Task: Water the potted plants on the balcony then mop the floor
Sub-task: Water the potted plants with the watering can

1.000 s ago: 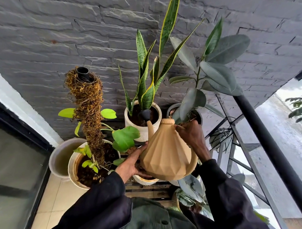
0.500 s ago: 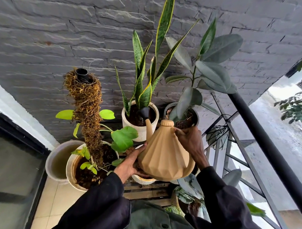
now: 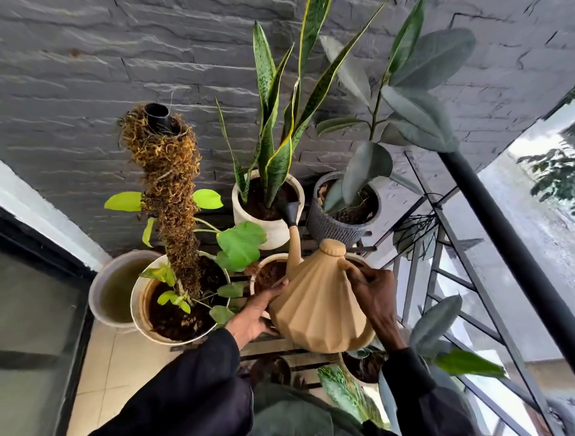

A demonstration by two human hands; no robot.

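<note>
Item: watering can [image 3: 322, 304], tan, faceted, rigid plastic by the look; likely heavy and sloshing if full, so best carried at handle and belly together. Left hand [image 3: 255, 316] cups the lower left flank, fingers spread against it. Right hand [image 3: 371, 294] is closed round the handle at upper right. Can sits between both hands, above the slatted plant stand [image 3: 314, 245]. Beyond: black spout rose [image 3: 291, 213] tilted over the rim of the white snake-plant pot [image 3: 269, 228]; no water stream discernible.
</note>
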